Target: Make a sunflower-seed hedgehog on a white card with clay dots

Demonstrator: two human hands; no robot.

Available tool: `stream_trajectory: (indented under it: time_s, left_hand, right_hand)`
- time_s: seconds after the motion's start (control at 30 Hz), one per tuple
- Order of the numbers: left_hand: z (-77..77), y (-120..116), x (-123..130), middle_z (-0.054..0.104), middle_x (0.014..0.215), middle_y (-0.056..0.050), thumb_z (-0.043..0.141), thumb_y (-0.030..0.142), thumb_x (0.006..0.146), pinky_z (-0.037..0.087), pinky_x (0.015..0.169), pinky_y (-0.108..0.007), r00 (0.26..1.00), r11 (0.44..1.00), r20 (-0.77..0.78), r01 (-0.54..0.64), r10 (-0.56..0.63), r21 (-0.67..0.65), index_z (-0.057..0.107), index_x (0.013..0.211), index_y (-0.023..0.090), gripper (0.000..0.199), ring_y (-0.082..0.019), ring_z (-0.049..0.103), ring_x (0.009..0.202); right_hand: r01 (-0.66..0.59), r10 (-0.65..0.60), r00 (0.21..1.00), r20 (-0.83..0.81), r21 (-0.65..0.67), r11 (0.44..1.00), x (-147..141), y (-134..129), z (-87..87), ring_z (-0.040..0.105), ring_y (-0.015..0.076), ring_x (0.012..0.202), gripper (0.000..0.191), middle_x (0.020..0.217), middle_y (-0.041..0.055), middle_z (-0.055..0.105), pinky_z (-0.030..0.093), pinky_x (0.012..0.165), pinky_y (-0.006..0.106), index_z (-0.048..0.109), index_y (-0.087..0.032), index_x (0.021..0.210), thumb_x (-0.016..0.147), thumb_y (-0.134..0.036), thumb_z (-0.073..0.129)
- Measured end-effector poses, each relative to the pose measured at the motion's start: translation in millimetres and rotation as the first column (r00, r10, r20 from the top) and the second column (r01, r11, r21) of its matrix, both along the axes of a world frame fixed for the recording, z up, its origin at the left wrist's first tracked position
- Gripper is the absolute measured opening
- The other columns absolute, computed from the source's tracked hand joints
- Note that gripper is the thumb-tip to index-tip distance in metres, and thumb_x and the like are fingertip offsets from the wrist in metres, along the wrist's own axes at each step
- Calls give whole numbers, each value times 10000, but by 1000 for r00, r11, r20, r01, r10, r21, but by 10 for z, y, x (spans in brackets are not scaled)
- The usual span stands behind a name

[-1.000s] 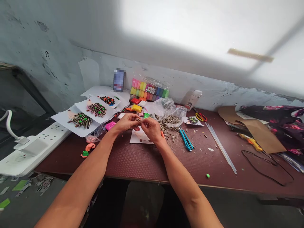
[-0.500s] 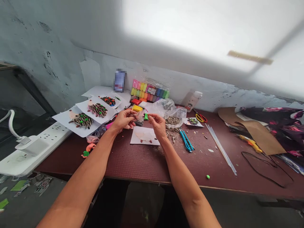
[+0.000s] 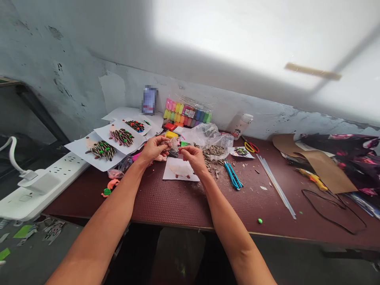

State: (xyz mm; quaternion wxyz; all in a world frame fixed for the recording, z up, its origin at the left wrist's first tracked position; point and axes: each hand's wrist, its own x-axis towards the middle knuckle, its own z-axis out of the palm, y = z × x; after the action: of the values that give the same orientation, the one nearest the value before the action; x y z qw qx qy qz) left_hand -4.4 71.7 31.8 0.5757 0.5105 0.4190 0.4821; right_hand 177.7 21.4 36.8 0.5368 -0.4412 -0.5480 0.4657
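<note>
L grip [image 3: 154, 149] pinching small clear plastic bag [image 3: 173, 147]; R grip [image 3: 194, 157] pressed together, item unclear; both steady, close above paper card [image 3: 181, 176].

Item: small clear plastic packet [image 3: 173, 147], crumpled, with dark contents showing through (too small to identify), pinched in the left hand [image 3: 154, 149] and held just above the paper card.

Item: right hand [image 3: 194, 157], fingers curled towards the packet; any grip cannot be made out.

Item: striped black-and-white sunflower seeds [image 3: 214, 151], in a loose heap just right of the right hand, some spilling towards the viewer.

Item: white paper card [image 3: 190, 174], lying flat below both hands, bearing a pale clay shape [image 3: 180, 170] edged with small brown marks.
</note>
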Motion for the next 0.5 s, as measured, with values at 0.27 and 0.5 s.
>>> stream_trajectory:
  time_s: [0.27,0.5]
  left_hand:
    - [45,-62,-16,676,742,1,767,203,694,494,440,-217,999,999,-28,32,-32,-23,627,957,146,303,-101,592,490]
    - [153,-143,15,654,695,14,724,239,673,476,427,-207,997,995,-4,74,-74,-72,632,939,166,291,-106,581,488]
  right_hand:
    - [-9,11,999,49,-38,999,-12,30,-71,487,76,482,277,663,-7,688,412,485,217,691,-194,789,726,-464,689]
    - [109,-132,951,280,93,990,-26,5,-87,464,92,496,141,561,-43,587,373,488,212,593,-205,660,760,-297,552]
